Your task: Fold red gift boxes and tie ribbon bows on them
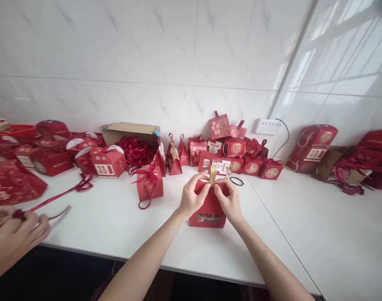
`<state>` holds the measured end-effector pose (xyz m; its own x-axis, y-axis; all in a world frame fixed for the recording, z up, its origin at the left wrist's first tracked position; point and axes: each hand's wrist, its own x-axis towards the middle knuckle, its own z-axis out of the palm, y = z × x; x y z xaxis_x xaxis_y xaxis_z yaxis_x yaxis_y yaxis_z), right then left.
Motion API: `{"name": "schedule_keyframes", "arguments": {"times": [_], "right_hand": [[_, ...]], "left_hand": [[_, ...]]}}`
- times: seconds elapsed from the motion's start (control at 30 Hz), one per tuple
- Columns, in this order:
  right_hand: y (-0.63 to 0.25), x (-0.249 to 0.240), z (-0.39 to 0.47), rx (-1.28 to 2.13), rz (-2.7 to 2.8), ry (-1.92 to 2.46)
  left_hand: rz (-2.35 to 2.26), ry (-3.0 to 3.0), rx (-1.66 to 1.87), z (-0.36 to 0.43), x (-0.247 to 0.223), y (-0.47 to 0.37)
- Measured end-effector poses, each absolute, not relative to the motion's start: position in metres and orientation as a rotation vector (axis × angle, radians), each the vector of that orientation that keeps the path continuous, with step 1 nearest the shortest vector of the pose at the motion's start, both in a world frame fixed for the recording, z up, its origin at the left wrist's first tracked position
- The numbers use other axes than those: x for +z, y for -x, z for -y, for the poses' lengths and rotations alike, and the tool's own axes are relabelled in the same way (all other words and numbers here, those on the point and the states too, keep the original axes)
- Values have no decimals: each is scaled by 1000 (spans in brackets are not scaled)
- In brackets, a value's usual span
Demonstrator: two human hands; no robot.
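A red box point(209, 209) with a small clear window low on its front stands upright on the white table. From its narrow top rises a loop of gold ribbon point(212, 174). My left hand point(194, 195) pinches the ribbon's base and the box top from the left side. Opposite it, my right hand point(229, 197) pinches the same spot from the right, the fingertips of both hands nearly meeting. Just behind my right hand lie a dark ring point(236, 181) and a small gold piece point(229, 171).
A red box with a bow point(149, 184) stands left of my hands. Many red gift boxes point(252, 165) line the wall beside a carton point(131, 128) of red ribbon. Another person's hands point(20, 232) hold red ribbon at far left. A power strip point(268, 126) is behind.
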<state>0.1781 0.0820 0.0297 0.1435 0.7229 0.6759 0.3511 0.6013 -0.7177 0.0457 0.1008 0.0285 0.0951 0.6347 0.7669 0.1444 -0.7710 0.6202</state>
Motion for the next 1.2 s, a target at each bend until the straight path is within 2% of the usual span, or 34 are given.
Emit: {"name": "schedule_keyframes", "arguments": {"times": [0.1,0.2,0.37,0.57,0.73,0.87,1.2], "right_hand": [[-178,23,-77,350,1431,976],[-178,13,-68,393,1373,964],[-187,5,-42,708,1413,1059],[-204,4,1,721,1222,1086],[-212,-7,46,883,809,956],[-219,-14,79,885,632,903],[-259,-32,147,749,660,971]], "left_hand": [[-868,-1826,1605,-93,12,-41],[-952,-1797,1298,-82,-1,-25],[-992,-1968,862,-64,-4,7],[-890,-1844,889,-40,-6,9],[-740,-1541,1057,-2,-10,-17],[-629,-1453,1005,33,-9,-43],[-440,-1500,1002,69,6,-87]]}}
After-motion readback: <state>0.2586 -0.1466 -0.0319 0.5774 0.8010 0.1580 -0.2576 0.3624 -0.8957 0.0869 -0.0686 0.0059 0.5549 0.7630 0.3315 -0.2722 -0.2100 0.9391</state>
